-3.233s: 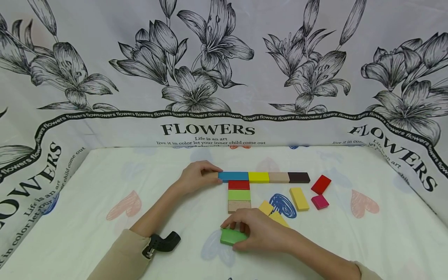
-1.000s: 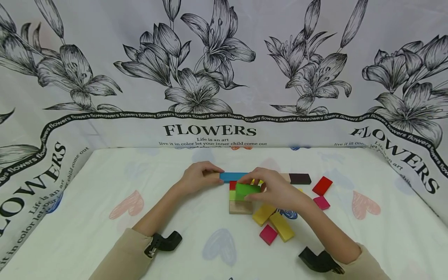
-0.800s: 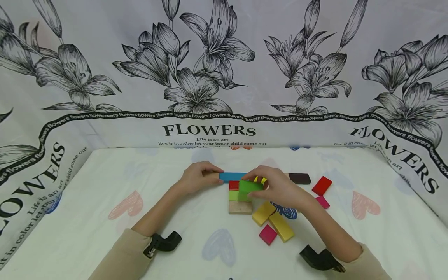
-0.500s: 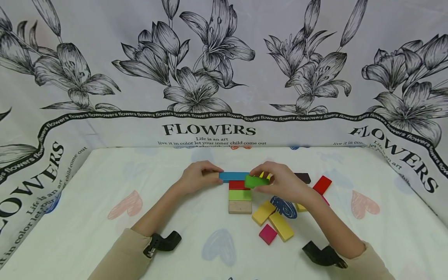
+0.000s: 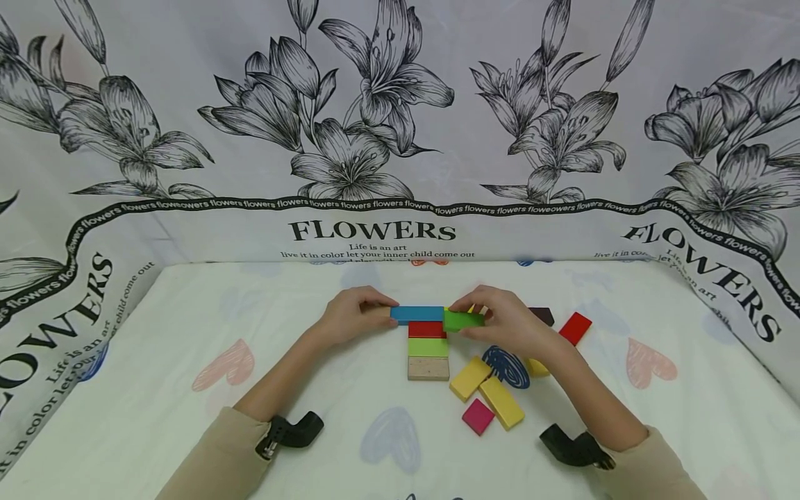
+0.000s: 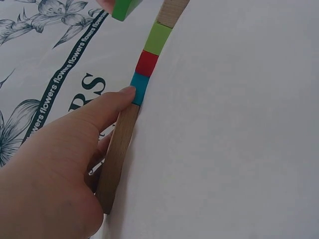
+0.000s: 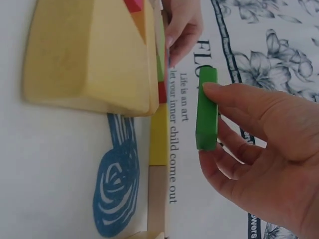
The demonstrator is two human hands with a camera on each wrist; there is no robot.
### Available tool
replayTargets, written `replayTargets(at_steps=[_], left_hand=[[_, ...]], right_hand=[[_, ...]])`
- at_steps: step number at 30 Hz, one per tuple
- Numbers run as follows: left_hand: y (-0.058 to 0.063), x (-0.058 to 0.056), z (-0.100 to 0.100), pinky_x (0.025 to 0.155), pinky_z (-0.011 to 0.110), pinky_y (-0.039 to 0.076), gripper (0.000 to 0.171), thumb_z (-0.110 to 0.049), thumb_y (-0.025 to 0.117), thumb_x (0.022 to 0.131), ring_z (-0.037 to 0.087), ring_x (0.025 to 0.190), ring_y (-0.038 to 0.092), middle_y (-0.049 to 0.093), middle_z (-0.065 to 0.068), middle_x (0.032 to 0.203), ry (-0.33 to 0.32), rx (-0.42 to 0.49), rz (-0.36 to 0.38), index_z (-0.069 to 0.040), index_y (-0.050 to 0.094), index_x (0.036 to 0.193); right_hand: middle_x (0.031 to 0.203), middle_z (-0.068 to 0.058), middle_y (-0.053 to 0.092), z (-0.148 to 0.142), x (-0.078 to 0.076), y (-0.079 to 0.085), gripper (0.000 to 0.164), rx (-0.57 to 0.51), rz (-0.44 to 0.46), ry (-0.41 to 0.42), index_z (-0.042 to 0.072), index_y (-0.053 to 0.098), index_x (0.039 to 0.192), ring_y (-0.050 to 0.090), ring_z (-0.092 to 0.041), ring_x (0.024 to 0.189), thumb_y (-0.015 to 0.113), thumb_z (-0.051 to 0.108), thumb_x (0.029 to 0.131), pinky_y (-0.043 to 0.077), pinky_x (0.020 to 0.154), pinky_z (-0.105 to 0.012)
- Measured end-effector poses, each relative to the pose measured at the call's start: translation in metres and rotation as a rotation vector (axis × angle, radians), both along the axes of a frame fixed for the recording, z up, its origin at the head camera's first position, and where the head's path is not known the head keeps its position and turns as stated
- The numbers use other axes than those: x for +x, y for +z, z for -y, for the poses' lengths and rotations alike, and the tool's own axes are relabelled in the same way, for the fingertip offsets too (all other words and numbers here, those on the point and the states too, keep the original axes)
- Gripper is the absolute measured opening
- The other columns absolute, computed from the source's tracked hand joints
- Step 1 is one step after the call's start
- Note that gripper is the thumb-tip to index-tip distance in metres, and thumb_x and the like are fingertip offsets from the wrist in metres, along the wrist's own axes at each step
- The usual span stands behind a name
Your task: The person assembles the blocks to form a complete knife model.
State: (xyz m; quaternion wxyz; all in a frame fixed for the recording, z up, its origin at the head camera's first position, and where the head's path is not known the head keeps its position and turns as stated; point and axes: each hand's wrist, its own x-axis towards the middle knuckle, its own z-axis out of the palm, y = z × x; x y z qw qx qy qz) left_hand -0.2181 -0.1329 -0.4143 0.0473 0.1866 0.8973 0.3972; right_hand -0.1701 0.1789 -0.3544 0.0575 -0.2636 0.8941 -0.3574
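Observation:
My left hand (image 5: 353, 316) holds a plain wooden block (image 6: 117, 154) at the left end of a row, its thumb reaching the blue block (image 5: 415, 314) alongside. A green block (image 5: 462, 321) is pinched between thumb and fingers of my right hand (image 5: 509, 316), and the right wrist view shows it raised clear of the row. Behind it the row's yellow block (image 7: 158, 134) and tan block (image 7: 157, 194) are mostly hidden in the head view. From the blue block, a red block (image 5: 427, 330), a light green block (image 5: 428, 347) and a wooden block (image 5: 428, 368) run toward me.
Two loose yellow blocks (image 5: 502, 403) and a pink block (image 5: 478, 417) lie in front of the row. Another yellow block (image 5: 536, 368) is partly under my right forearm. A dark block (image 5: 542, 316) ends the row, with a red block (image 5: 575, 328) beyond.
My right hand has lifted the green block from the cloth in front and carried it away from me, then rightward past the blue block. My left hand has stayed in place.

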Motion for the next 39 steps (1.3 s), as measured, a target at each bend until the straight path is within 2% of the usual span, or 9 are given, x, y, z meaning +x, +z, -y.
replayTargets(at_steps=[12,25,39], left_hand=[[0.0,0.0,-0.001,0.09,0.036,0.045,0.034,-0.034,0.087,0.087,0.018,0.103,0.058,0.075,-0.006,0.113,0.005,0.0,0.0,-0.024,0.082,0.118],[0.0,0.0,-0.001,0.092,0.037,0.045,0.035,-0.033,0.087,0.086,0.018,0.103,0.058,0.075,-0.004,0.115,0.001,0.0,-0.003,-0.023,0.082,0.119],[0.001,0.0,0.0,0.093,0.038,0.046,0.035,-0.034,0.087,0.086,0.018,0.105,0.059,0.075,-0.004,0.115,0.002,-0.004,0.0,-0.023,0.082,0.119]], right_hand=[[0.119,-0.009,0.07,-0.005,-0.009,-0.012,0.032,0.046,0.021,-0.018,0.002,0.076,0.122,0.059,-0.023,0.103,0.082,0.003,0.09,0.056,0.087,-0.033],[0.115,-0.008,0.07,-0.006,-0.012,-0.022,0.034,0.078,0.034,-0.009,0.003,0.075,0.123,0.06,-0.022,0.101,0.083,0.006,0.09,0.056,0.087,-0.033],[0.107,-0.004,0.064,-0.007,-0.014,-0.027,0.035,0.086,0.036,-0.017,0.006,0.075,0.121,0.055,-0.02,0.097,0.085,0.007,0.088,0.052,0.082,-0.026]])
